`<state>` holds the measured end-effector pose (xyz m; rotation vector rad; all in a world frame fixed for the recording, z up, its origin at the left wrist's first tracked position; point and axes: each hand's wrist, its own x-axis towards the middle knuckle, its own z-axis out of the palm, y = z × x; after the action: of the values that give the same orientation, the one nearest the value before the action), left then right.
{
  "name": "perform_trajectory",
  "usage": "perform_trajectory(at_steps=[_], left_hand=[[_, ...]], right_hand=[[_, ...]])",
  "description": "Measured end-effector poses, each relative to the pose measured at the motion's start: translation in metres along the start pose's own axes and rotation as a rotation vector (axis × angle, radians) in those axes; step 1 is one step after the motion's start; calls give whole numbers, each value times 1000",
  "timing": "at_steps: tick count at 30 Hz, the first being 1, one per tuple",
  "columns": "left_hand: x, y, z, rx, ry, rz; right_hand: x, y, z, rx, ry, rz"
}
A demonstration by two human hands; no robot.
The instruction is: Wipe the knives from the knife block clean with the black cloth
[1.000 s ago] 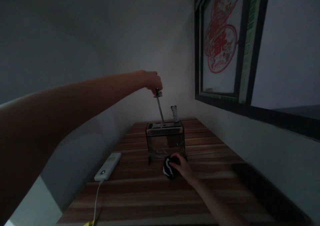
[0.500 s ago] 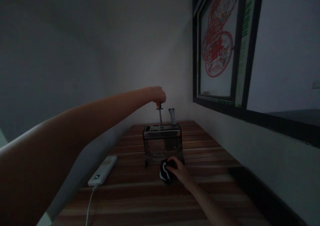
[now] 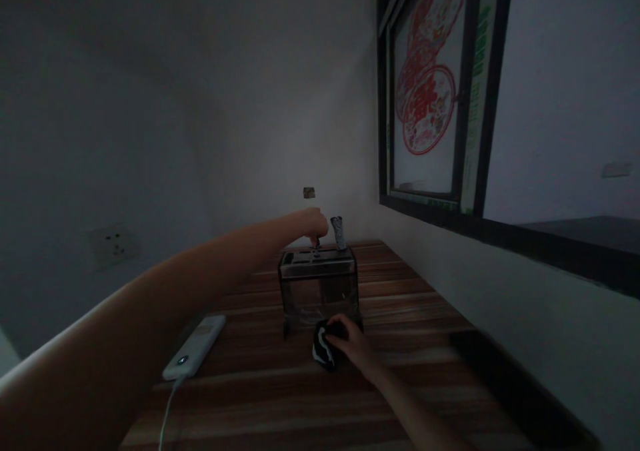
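Observation:
My left hand (image 3: 316, 223) is closed just above the slotted lid of a clear, dark-framed box (image 3: 320, 292). In its fingers is a slim metal tool with a small guard (image 3: 317, 245), upright in a slot; its grip is mostly hidden. To the right of this hand, a silver patterned handle (image 3: 339, 233) sticks up from the lid. In front of the box lies a black rounded object with a white streak (image 3: 324, 352), its kind unclear. My right hand (image 3: 347, 339) pinches its upper right side with thumb and fingers.
A white power-bank-like device (image 3: 195, 348) with a white cable (image 3: 169, 404) lies left on the striped wooden table (image 3: 280, 398). A dark strip (image 3: 515, 378) runs along the right wall below a framed window (image 3: 430, 98). A socket (image 3: 114, 244) is on the left wall.
My left hand has moved down, and the metal tool has sunk into the box's slot up to near its guard. My right hand stays on the black object. The view has shifted slightly.

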<state>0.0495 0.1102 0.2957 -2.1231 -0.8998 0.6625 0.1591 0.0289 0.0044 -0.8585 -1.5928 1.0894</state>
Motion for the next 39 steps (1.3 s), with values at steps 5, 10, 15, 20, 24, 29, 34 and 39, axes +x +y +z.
perform_trajectory(at_steps=[5,10,15,20,24,29,34,39], left_hand=[[2,8,8,-9,36,-11],[4,14,17,-45,120,-3],[3,18,25,-15,154,13],[2,20,27,-40,193,-1],[1,23,27,-70,222,-39],[-2,27,24,0,200,-13],[-4,28,23,27,198,-3],[-6,29,26,-32,255,-16]], right_hand=[[0,-1,0,-9,1,12],[0,-3,0,-16,-5,12],[0,-1,0,-14,-12,6],[1,2,0,-21,-16,-6],[1,3,0,-34,-19,-2],[2,4,0,-21,-28,-13],[2,6,0,-18,-32,-7],[2,6,0,-14,-32,-4]])
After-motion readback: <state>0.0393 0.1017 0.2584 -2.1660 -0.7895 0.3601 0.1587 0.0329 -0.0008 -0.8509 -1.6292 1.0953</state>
